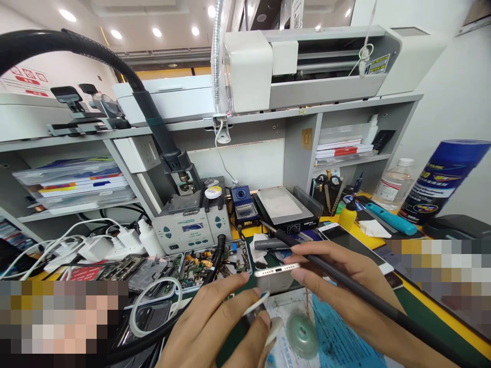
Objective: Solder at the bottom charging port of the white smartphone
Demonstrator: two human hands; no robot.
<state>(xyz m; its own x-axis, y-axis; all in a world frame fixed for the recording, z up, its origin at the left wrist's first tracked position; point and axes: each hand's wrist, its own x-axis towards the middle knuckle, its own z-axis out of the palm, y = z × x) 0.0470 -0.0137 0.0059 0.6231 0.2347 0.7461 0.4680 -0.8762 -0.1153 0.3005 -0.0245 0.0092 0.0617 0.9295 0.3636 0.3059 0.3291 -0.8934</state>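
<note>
A white phone (276, 270) is held up near the middle, its bottom edge with the charging port facing the camera. My right hand (337, 286) pinches its right end between thumb and fingers, below a black cable that crosses over the hand. At the lower centre my left hand (226, 322) curls its fingers around a white and clear item that is mostly hidden; its index fingertip is at the phone's left end. Beneath my hands a green translucent round piece (302, 335) rests on blue and white printed sheets (345, 327).
Behind are a grey rework station (187, 230), a tray of circuit boards (233, 258) and a flat heating plate (286, 204). Another white phone (355, 245) lies at right, near a yellow bottle (347, 217) and blue spray can (441, 179). White cables (153, 301) lie left.
</note>
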